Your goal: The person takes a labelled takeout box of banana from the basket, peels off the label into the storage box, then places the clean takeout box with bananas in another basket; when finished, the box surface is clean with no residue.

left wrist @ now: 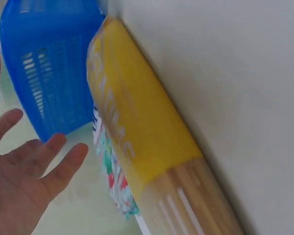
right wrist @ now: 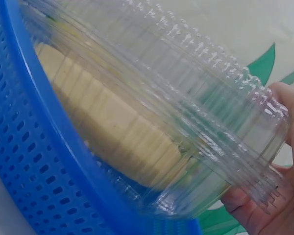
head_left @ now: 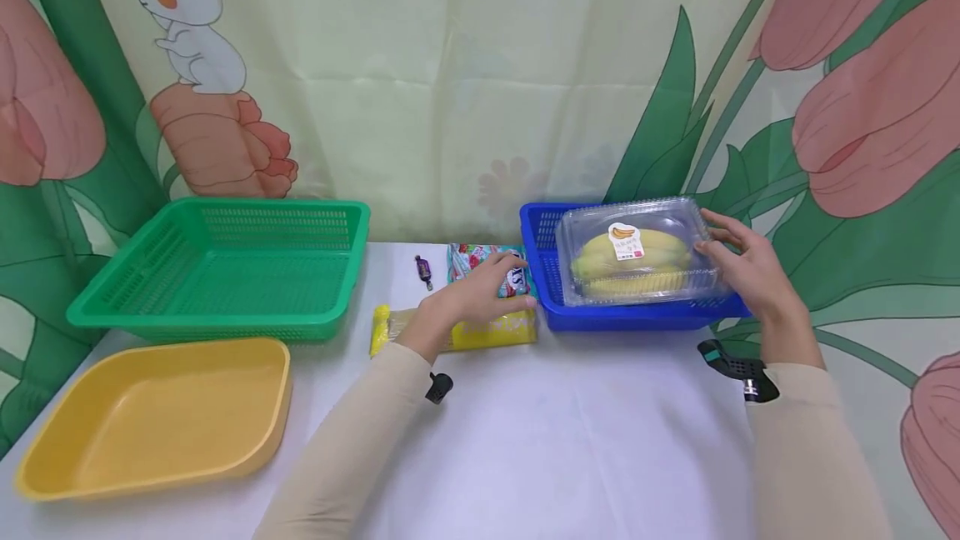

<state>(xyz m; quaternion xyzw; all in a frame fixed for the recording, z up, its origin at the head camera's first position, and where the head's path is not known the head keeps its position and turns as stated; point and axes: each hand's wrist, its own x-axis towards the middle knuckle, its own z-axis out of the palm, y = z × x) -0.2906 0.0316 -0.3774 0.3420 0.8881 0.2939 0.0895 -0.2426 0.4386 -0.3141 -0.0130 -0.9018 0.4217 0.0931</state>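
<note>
A green basket [head_left: 247, 273] stands at the left of the head view, its walls slotted. Below it, at lower left, a yellow tray [head_left: 172, 415] sits on the white table [head_left: 585, 457]. A dark purple candy [head_left: 424, 272] lies near the middle. Across the top hangs a pale cloth [head_left: 375, 90] printed with a white rabbit [head_left: 198, 52] on a carrot [head_left: 202, 136], upper left, and pink tulips [head_left: 873, 123] at both edges.

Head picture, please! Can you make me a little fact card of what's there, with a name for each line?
Right hand: holds clear box
Inside box: bananas
Box place: over blue basket; can't tell if resting
Left hand: fingers apart, near colourful packet and yellow packet
Candy: dark wrapper, left of colourful packet
Green basket: behind yellow tray
</note>
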